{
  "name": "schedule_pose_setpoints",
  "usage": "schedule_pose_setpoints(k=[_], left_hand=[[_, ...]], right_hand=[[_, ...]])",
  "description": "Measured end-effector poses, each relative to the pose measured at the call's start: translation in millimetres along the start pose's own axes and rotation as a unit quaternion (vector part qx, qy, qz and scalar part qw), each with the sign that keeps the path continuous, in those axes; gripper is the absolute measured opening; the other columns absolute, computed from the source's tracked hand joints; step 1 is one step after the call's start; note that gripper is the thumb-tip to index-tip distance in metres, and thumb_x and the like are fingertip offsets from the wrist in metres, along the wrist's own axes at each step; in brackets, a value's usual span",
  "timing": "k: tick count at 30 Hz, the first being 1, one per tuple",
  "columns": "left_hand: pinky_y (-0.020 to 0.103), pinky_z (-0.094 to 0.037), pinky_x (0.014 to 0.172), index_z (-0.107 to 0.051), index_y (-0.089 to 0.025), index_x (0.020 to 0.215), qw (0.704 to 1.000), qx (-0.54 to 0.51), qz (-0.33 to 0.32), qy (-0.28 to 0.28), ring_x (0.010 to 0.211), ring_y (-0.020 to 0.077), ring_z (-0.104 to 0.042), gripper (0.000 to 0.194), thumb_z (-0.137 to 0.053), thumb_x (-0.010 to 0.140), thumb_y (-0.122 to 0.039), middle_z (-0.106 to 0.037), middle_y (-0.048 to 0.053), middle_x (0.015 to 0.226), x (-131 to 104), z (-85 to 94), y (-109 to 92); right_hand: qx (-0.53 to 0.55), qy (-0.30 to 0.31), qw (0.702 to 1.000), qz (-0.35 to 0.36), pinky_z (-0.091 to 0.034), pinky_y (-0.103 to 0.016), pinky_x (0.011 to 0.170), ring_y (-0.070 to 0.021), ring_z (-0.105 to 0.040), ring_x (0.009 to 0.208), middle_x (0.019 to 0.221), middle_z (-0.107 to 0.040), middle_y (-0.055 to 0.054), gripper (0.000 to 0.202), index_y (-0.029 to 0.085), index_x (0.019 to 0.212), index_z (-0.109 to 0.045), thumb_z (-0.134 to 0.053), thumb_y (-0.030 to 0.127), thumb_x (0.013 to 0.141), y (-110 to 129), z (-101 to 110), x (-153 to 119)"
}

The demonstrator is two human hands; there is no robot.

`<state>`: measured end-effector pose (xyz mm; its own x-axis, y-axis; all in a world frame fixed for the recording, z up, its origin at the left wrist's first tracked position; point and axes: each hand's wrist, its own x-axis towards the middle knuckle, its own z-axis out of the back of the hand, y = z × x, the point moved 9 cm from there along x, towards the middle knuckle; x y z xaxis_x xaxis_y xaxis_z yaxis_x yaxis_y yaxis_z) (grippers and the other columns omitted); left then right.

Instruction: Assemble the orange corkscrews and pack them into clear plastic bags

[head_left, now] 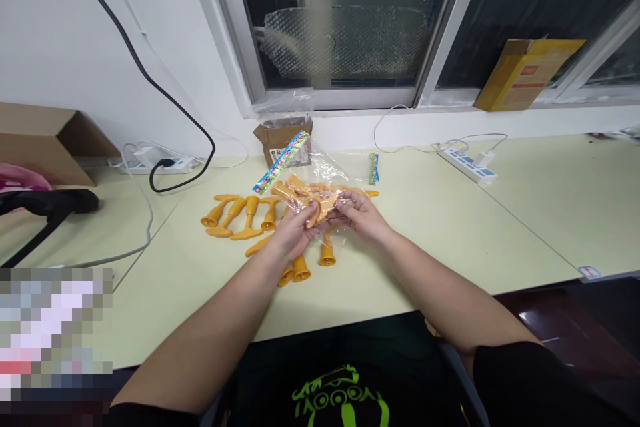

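Note:
Between my hands is a clear plastic bag (325, 170) with a bright printed header strip, and several orange-yellow plastic pieces (297, 190) show through it. My left hand (296, 235) is closed on the bag's lower left side, thumb pressed over a piece inside. On the right side, my right hand (367, 215) grips the same bag with its fingers bent against the film. Around and below the hands lie several loose yellow plastic T-shaped handles (251, 219) with bell-shaped ends. A yellow bell end (327, 253) sticks out under the bag. My palms and some pieces are hidden.
Behind the bag stands an opened small cardboard box (285, 140). Another printed strip (374, 169) lies on the table to its right. Power strips (467, 163) with cables sit along the wall. A large carton (45, 140) and a black stand (50, 207) are at left.

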<state>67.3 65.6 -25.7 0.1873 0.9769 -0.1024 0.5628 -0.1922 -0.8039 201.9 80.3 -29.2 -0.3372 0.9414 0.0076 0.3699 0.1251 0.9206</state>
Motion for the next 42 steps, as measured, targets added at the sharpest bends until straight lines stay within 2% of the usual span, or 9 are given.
schedule_pose_setpoints(k=[6,13,18,21,24,30,34,38,42], left_hand=[[0.045,-0.064,0.089,-0.073,-0.016,0.109,0.998,-0.052,0.020,-0.009,0.091,0.0259,-0.078,0.016,-0.064,0.097,-0.021,-0.079,0.011,0.104,3.4,3.2,-8.0],[0.054,-0.061,0.097,-0.071,-0.021,0.101,0.991,-0.119,0.024,-0.064,0.102,0.0286,-0.076,0.017,-0.061,0.100,-0.034,-0.078,0.010,0.111,1.8,14.1,-22.5],[0.057,-0.061,0.096,-0.069,-0.022,0.103,0.987,-0.137,0.023,-0.077,0.109,0.0322,-0.075,0.025,-0.056,0.101,-0.043,-0.075,0.012,0.120,3.2,20.2,-25.8],[0.059,-0.059,0.099,-0.068,-0.019,0.111,0.988,-0.134,0.033,-0.064,0.114,0.0334,-0.073,0.033,-0.050,0.103,-0.045,-0.075,0.015,0.121,3.6,18.1,-24.4],[0.059,-0.058,0.102,-0.067,-0.016,0.121,0.990,-0.124,0.047,-0.048,0.117,0.0339,-0.072,0.041,-0.044,0.104,-0.045,-0.075,0.018,0.121,2.4,14.3,-22.8],[0.055,-0.061,0.098,-0.064,-0.013,0.118,0.986,-0.146,0.066,-0.047,0.118,0.0351,-0.072,0.040,-0.045,0.104,-0.046,-0.075,0.020,0.117,-0.8,12.7,-21.1],[0.059,-0.060,0.098,-0.063,-0.012,0.120,0.982,-0.172,0.067,-0.050,0.121,0.0369,-0.070,0.041,-0.044,0.104,-0.046,-0.073,0.022,0.120,-0.9,13.7,-22.2],[0.061,-0.060,0.096,-0.062,-0.009,0.127,0.981,-0.181,0.053,-0.051,0.122,0.0387,-0.069,0.044,-0.042,0.105,-0.042,-0.070,0.024,0.128,-0.1,14.0,-26.1],[0.059,-0.062,0.094,-0.063,-0.008,0.125,0.981,-0.173,0.042,-0.075,0.117,0.0385,-0.071,0.037,-0.045,0.103,-0.032,-0.071,0.023,0.125,0.8,17.9,-26.6]], right_hand=[[-0.002,0.132,0.991,0.003,-0.063,-0.039,0.087,-0.0240,-0.073,0.114,0.134,-0.071,-0.007,0.042,0.029,0.120,-0.069,-0.084,0.035,0.081,18.5,-26.5,-16.0],[-0.165,0.023,0.980,0.110,-0.061,-0.037,0.089,-0.0237,-0.071,0.110,0.128,-0.072,-0.007,0.033,0.027,0.116,-0.076,-0.072,0.042,0.087,56.0,22.0,-9.4],[-0.493,-0.202,0.840,0.103,-0.055,-0.039,0.091,-0.0229,-0.068,0.098,0.120,-0.068,-0.011,0.033,0.022,0.112,-0.073,-0.072,0.039,0.084,69.9,93.1,-6.1],[-0.597,-0.212,0.774,-0.015,-0.052,-0.042,0.096,-0.0288,-0.068,0.108,0.125,-0.068,-0.016,0.055,0.019,0.130,-0.065,-0.074,0.045,0.083,48.4,119.8,3.5],[-0.614,-0.224,0.755,-0.061,-0.051,-0.039,0.091,-0.0318,-0.068,0.112,0.122,-0.072,-0.017,0.066,0.017,0.139,-0.058,-0.075,0.046,0.082,39.8,132.1,9.0],[-0.564,-0.247,0.779,-0.118,-0.051,-0.032,0.067,-0.0276,-0.072,0.088,0.105,-0.077,-0.013,0.060,0.019,0.124,-0.065,-0.082,0.027,0.066,44.2,144.4,3.1],[-0.397,-0.249,0.879,-0.083,-0.050,-0.027,0.058,-0.0194,-0.068,0.073,0.092,-0.074,-0.007,0.065,0.018,0.127,-0.061,-0.079,0.023,0.064,58.3,142.4,-6.7],[-0.122,-0.127,0.984,0.013,-0.052,-0.025,0.059,-0.0159,-0.069,0.072,0.083,-0.069,0.003,0.065,0.026,0.128,-0.055,-0.076,0.025,0.067,76.1,109.5,-9.9],[-0.041,-0.037,0.994,0.098,-0.053,-0.023,0.060,-0.0141,-0.068,0.075,0.086,-0.069,0.006,0.057,0.031,0.115,-0.055,-0.084,0.025,0.065,90.0,73.5,-17.3]])
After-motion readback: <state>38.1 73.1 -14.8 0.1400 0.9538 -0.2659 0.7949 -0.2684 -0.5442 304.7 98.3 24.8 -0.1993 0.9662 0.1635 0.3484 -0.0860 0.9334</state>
